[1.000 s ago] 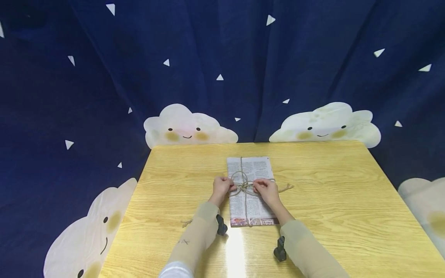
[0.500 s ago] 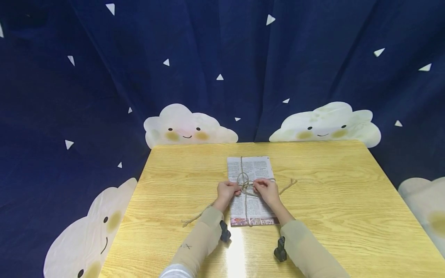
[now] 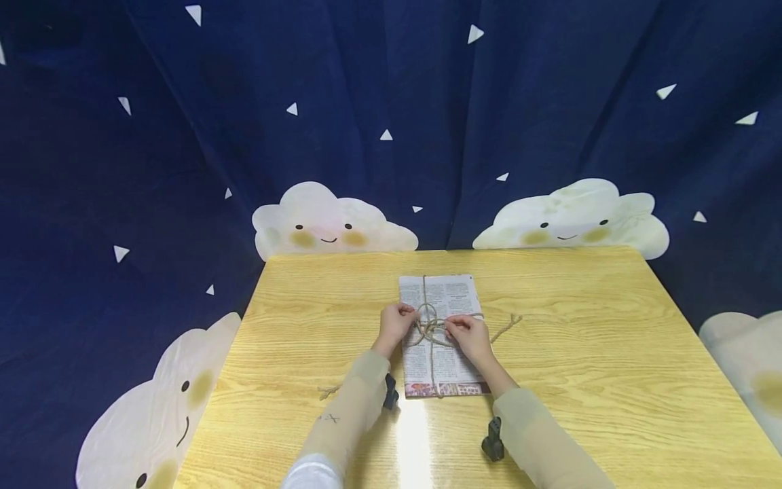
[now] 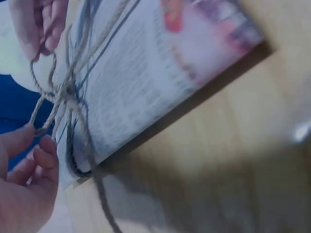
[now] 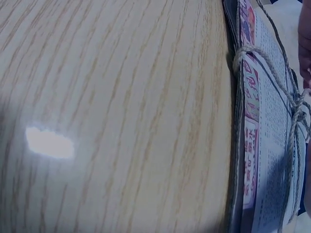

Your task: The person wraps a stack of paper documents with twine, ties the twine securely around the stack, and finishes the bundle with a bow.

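A folded newspaper bundle (image 3: 452, 293) lies on the table, wrapped lengthwise and crosswise with twine (image 3: 432, 367). The twine's knot (image 4: 65, 93) sits on top of the paper, with loops spreading from it. My left hand (image 3: 393, 327) pinches a loop on the left side between thumb and forefinger; the left wrist view shows the loop standing off the paper. On the other side of the knot, my right hand (image 3: 470, 337) pinches another loop in its fingertips. In the right wrist view the bundle (image 5: 272, 121) stands at the right edge, the hands mostly cut off.
One loose twine end (image 3: 508, 326) points right of the bundle. Another end (image 3: 328, 392) shows beside the left sleeve (image 3: 348, 407). The wooden table (image 3: 611, 353) reaches back to a dark blue curtain (image 3: 427, 102) with cloud shapes.
My left hand moved in toward the knot, then back out and slightly up, pulling a loop leftward. The upper loop has become smaller. My right hand has stayed in place.
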`<move>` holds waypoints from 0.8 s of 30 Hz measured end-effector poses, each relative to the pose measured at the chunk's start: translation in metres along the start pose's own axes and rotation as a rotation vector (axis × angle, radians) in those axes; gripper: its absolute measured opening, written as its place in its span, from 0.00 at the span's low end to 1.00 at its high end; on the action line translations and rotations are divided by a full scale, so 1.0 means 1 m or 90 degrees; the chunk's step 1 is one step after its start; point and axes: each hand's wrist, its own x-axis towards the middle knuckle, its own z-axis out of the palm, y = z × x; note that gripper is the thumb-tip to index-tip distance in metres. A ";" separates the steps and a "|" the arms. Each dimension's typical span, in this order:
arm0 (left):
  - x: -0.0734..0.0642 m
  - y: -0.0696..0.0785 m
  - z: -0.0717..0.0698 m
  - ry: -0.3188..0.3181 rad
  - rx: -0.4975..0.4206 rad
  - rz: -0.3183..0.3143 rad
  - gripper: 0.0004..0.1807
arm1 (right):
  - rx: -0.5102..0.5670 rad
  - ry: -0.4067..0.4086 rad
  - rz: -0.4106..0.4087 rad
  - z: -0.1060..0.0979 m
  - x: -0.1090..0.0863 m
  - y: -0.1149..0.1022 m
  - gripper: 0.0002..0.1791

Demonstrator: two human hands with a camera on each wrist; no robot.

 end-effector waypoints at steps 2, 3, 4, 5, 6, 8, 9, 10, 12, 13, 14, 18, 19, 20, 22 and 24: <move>0.004 0.002 -0.001 -0.018 -0.011 0.007 0.09 | -0.001 0.000 0.002 0.000 0.000 -0.001 0.07; 0.006 0.003 -0.002 -0.027 -0.014 0.008 0.09 | 0.000 0.000 0.004 0.000 0.000 -0.001 0.07; 0.008 0.004 -0.002 -0.037 -0.014 0.006 0.09 | -0.001 -0.001 0.005 0.000 0.000 -0.001 0.07; 0.009 0.005 -0.003 -0.045 -0.006 0.007 0.09 | -0.003 -0.001 0.006 -0.001 -0.001 -0.001 0.07; 0.010 0.005 -0.003 -0.051 0.006 0.009 0.08 | 0.000 -0.003 0.007 -0.001 -0.001 -0.001 0.07; 0.012 0.005 -0.003 -0.064 0.025 0.007 0.07 | 0.001 -0.003 0.008 -0.002 -0.001 -0.001 0.06; 0.012 0.005 -0.003 -0.068 0.028 0.004 0.07 | 0.001 -0.003 0.008 -0.002 -0.001 -0.001 0.06; 0.011 0.004 -0.003 -0.070 0.025 -0.004 0.07 | 0.000 -0.003 0.007 -0.002 -0.001 -0.001 0.06; 0.010 0.002 -0.003 -0.072 0.011 -0.020 0.07 | 0.002 -0.003 0.005 -0.003 -0.001 -0.001 0.06; 0.009 0.001 -0.002 -0.070 -0.005 -0.029 0.07 | 0.003 -0.002 0.004 -0.003 -0.001 -0.001 0.06; 0.008 0.000 -0.002 -0.067 -0.024 -0.039 0.07 | 0.005 -0.002 0.006 -0.003 -0.001 -0.002 0.06; 0.003 -0.003 -0.001 -0.053 -0.103 -0.076 0.05 | 0.010 -0.003 0.015 -0.003 -0.001 -0.005 0.07; 0.002 -0.004 0.000 -0.050 -0.123 -0.084 0.05 | 0.012 -0.004 0.017 -0.002 -0.002 -0.006 0.07; 0.001 -0.004 0.000 -0.048 -0.140 -0.091 0.05 | 0.011 -0.005 0.016 -0.002 -0.002 -0.007 0.07; -0.001 -0.005 0.001 -0.043 -0.167 -0.106 0.05 | 0.012 -0.008 0.006 -0.002 -0.003 -0.009 0.07; -0.004 -0.005 0.003 -0.041 -0.190 -0.120 0.05 | 0.003 -0.013 -0.016 -0.001 -0.005 -0.010 0.07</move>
